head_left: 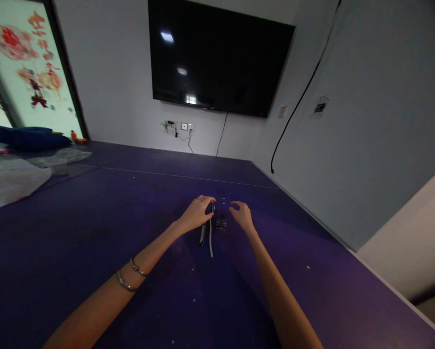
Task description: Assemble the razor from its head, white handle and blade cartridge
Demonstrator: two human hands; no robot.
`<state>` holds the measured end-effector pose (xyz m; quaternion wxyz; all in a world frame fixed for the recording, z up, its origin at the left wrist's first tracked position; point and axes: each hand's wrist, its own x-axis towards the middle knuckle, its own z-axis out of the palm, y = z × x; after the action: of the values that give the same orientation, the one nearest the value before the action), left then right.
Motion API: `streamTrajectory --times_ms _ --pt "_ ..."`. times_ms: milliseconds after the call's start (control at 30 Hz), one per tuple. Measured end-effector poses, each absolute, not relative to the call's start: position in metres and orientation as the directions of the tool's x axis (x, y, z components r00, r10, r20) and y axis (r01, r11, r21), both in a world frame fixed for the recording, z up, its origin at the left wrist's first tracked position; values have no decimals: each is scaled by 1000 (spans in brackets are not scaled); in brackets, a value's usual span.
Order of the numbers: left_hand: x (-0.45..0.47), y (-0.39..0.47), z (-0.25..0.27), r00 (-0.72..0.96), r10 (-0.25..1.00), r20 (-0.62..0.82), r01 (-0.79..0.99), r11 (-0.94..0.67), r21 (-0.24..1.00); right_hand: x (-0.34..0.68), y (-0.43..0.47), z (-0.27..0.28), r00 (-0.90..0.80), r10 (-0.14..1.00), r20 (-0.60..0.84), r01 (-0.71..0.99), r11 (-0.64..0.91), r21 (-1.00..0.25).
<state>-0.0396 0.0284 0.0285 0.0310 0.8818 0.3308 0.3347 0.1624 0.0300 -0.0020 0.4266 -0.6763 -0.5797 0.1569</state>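
My left hand [198, 213] is closed, pinching a small dark-green piece [213, 208] between thumb and fingers; its exact kind is too small to tell. A grey cable-like strip [210, 240] hangs or lies just below that piece; I cannot tell whether the two are joined. Beside the strip, under my left hand, lies a slim dark tool-like object [202, 235], partly hidden. My right hand [242, 214] hovers a little to the right, thumb and fingers apart with nothing between them. Between the hands, slightly nearer me, a small black block [221, 224] rests on the purple surface [148, 300].
Tiny white scraps [308, 267] are scattered over the surface. Clear plastic sheeting [17, 179] and dark blue cloth [28, 138] lie at the far left. A black cable [293, 109] hangs along the right wall. A television [217, 58] is mounted above wall sockets [184, 126].
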Motion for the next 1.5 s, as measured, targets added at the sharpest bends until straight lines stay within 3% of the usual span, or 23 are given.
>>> streamTrajectory --times_ms 67,167,300,700,1233,1333,1433,1500 --pt "-41 28 31 530 621 578 577 -763 291 152 26 16 172 972 160 358 89 -930" --pt "-42 29 32 502 637 585 596 -745 300 137 16 31 -51 999 -2 -6 -3 -1000" --pt "-39 30 30 497 621 605 611 -746 265 127 8 34 -136 990 -39 -130 -57 -990" --pt "-38 27 31 528 589 612 575 -778 253 126 9 33 -75 997 27 -104 19 -994" --pt "-45 40 25 538 535 652 510 -822 254 139 16 28 -100 995 1 -190 -18 -982" --pt "-44 41 26 531 582 616 523 -797 303 141 17 30 -35 998 57 -113 52 -992" --pt "-43 43 27 478 688 546 555 -718 420 143 19 32 -13 980 198 98 198 -975" --pt "-42 45 26 455 744 489 548 -667 505 144 19 33 -86 948 305 253 317 -914"
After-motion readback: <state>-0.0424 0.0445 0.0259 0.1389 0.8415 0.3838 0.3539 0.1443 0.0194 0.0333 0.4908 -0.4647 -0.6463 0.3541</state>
